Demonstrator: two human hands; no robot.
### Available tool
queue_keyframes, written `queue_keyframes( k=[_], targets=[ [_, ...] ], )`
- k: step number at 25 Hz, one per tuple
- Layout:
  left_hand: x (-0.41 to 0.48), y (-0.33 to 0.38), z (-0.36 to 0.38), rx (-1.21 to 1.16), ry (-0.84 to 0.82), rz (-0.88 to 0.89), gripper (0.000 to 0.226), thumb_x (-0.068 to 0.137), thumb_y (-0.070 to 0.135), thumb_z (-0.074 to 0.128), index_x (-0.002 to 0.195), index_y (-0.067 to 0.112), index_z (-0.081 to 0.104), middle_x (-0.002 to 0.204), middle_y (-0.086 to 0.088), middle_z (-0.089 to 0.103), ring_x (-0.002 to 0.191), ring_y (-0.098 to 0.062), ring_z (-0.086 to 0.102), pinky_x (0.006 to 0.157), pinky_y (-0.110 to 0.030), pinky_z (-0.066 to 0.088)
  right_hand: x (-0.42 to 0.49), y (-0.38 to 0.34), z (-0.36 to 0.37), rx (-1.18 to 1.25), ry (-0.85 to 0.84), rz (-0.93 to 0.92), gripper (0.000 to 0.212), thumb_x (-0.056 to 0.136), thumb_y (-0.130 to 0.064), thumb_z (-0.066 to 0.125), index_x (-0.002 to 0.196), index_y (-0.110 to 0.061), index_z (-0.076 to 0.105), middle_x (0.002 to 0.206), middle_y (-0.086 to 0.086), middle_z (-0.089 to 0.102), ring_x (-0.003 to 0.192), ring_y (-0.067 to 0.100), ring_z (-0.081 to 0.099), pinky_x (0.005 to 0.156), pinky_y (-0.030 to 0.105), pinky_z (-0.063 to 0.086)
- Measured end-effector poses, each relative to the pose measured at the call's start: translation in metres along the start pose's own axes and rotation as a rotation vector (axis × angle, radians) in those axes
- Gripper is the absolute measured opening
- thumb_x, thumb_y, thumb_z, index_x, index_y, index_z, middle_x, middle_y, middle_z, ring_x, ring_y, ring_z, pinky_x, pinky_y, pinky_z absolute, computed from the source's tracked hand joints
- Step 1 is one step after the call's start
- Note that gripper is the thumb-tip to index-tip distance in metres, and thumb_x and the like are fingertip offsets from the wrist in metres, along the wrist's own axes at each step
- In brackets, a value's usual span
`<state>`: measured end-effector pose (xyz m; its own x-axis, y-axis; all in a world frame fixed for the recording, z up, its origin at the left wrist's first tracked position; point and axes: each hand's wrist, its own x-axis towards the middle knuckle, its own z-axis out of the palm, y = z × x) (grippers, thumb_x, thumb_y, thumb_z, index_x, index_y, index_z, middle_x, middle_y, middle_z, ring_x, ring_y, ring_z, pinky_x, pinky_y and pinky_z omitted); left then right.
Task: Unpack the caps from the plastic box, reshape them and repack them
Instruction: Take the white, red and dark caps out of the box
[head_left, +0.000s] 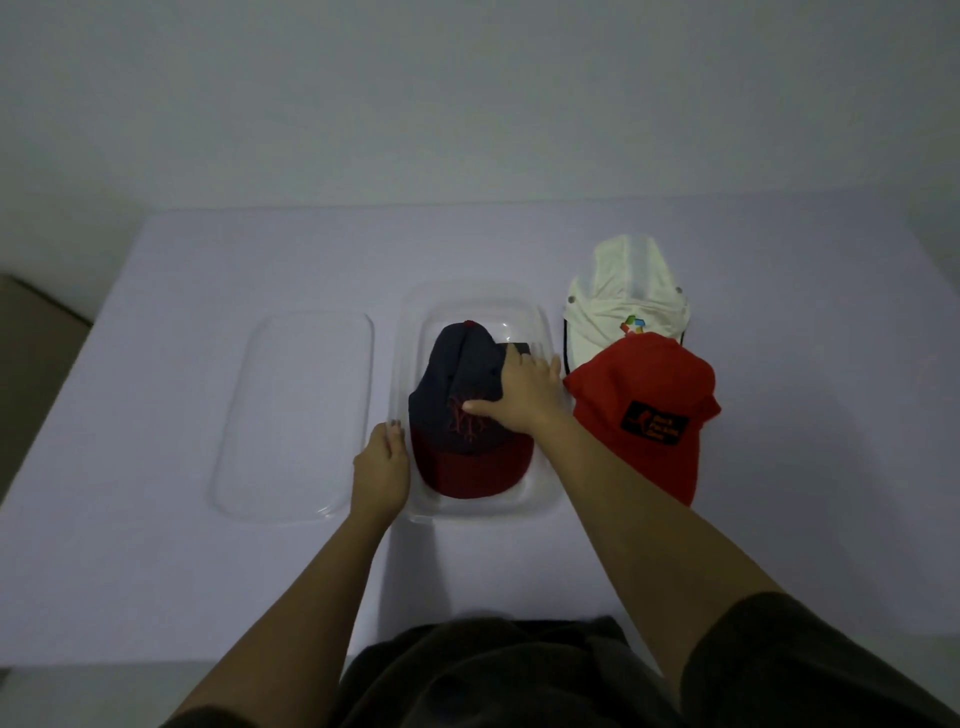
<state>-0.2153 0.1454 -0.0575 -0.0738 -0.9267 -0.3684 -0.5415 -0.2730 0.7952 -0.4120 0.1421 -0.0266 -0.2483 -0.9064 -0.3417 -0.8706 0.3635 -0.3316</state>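
Note:
A clear plastic box (540, 499) sits in the middle of the table. Inside it lies a navy cap with a dark red brim (457, 400), brim toward me. My right hand (522, 392) rests flat on the right side of its crown, fingers spread. My left hand (382, 467) holds the box's left rim. To the right of the box a red cap with a black patch (649, 410) lies on the table, partly over the brim of a white cap (626, 299) farther back.
The box's clear lid (296, 415) lies flat just left of the box. The white table (156, 571) ends at a wall behind, and its left edge drops to a darker floor.

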Motion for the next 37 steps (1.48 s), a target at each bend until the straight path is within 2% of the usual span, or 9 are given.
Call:
queue_keyframes(
  k=[2,4,10,15,20,24,28,31,37],
  targets=[
    [-0.001,-0.001,-0.001,0.027,0.002,0.017,0.047,0.101,0.037,0.025,0.134,0.009,0.043,0.128,-0.015,0.057,0.110,-0.034,0.059,0.098,-0.050,0.047,0.000,0.000,-0.004,0.118,0.015,-0.102,0.087,0.072,-0.062,0.066,0.137,-0.010,0.039,0.133,0.014,0.050,0.125,0.033,0.045,0.112,0.048,0.027],
    [0.001,-0.004,-0.002,0.045,-0.005,0.024,0.049,0.100,0.039,0.024,0.142,0.015,0.033,0.134,-0.015,0.054,0.114,-0.035,0.058,0.099,-0.051,0.046,-0.002,0.002,-0.006,0.298,-0.004,-0.192,0.064,0.079,-0.051,0.067,0.124,-0.010,0.050,0.119,0.013,0.055,0.109,0.030,0.055,0.095,0.043,0.044],
    [0.002,-0.007,-0.003,0.057,-0.014,0.040,0.047,0.101,0.037,0.024,0.145,0.020,0.028,0.133,-0.016,0.054,0.114,-0.037,0.057,0.099,-0.050,0.046,-0.025,0.009,-0.019,0.589,0.098,-0.249,0.030,0.096,-0.034,0.049,0.113,-0.009,0.049,0.101,0.009,0.065,0.089,0.024,0.063,0.080,0.042,0.052],
    [0.009,-0.018,-0.002,0.053,-0.023,0.025,0.046,0.099,0.041,0.026,0.143,0.025,0.030,0.136,-0.015,0.052,0.117,-0.037,0.055,0.100,-0.054,0.044,-0.036,0.031,-0.073,0.930,0.499,-0.203,0.024,0.096,-0.022,0.051,0.116,-0.008,0.051,0.097,-0.015,0.058,0.088,-0.013,0.056,0.081,0.015,0.048],
    [0.012,-0.025,-0.001,0.057,-0.001,0.037,0.047,0.096,0.047,0.027,0.139,0.028,0.033,0.131,-0.015,0.056,0.108,-0.037,0.060,0.098,-0.054,0.045,-0.053,0.115,-0.107,1.065,0.956,0.160,0.034,0.097,-0.030,0.049,0.125,-0.012,0.046,0.111,-0.008,0.057,0.097,0.000,0.056,0.083,0.012,0.045],
    [0.014,-0.027,-0.002,0.037,-0.012,0.034,0.046,0.097,0.043,0.029,0.139,0.025,0.034,0.128,-0.013,0.057,0.101,-0.035,0.062,0.095,-0.054,0.048,-0.063,0.180,-0.099,1.173,1.179,0.561,0.039,0.098,-0.032,0.045,0.130,-0.009,0.042,0.125,0.008,0.056,0.106,0.018,0.056,0.086,0.025,0.047],
    [0.018,-0.032,-0.002,0.038,-0.003,0.038,0.055,0.089,0.054,0.028,0.137,0.029,0.036,0.129,-0.013,0.057,0.106,-0.036,0.061,0.097,-0.056,0.046,-0.059,0.219,-0.084,1.354,1.123,0.847,0.044,0.098,-0.030,0.046,0.136,-0.009,0.036,0.134,0.014,0.050,0.115,0.028,0.055,0.090,0.032,0.048],
    [0.016,-0.030,-0.001,0.027,0.001,0.035,0.049,0.094,0.048,0.029,0.138,0.027,0.036,0.129,-0.014,0.057,0.106,-0.036,0.061,0.098,-0.055,0.045,-0.053,0.232,-0.070,1.434,1.005,0.912,0.051,0.097,-0.023,0.048,0.142,-0.010,0.029,0.140,0.017,0.044,0.120,0.031,0.053,0.098,0.044,0.048],
    [0.016,-0.028,-0.001,0.031,-0.003,0.040,0.045,0.099,0.041,0.029,0.139,0.022,0.035,0.131,-0.016,0.056,0.108,-0.037,0.060,0.097,-0.055,0.046,-0.045,0.248,-0.055,1.340,0.797,0.991,0.054,0.092,-0.020,0.053,0.142,-0.013,0.033,0.137,0.017,0.048,0.116,0.034,0.055,0.092,0.055,0.051]
  ],
)
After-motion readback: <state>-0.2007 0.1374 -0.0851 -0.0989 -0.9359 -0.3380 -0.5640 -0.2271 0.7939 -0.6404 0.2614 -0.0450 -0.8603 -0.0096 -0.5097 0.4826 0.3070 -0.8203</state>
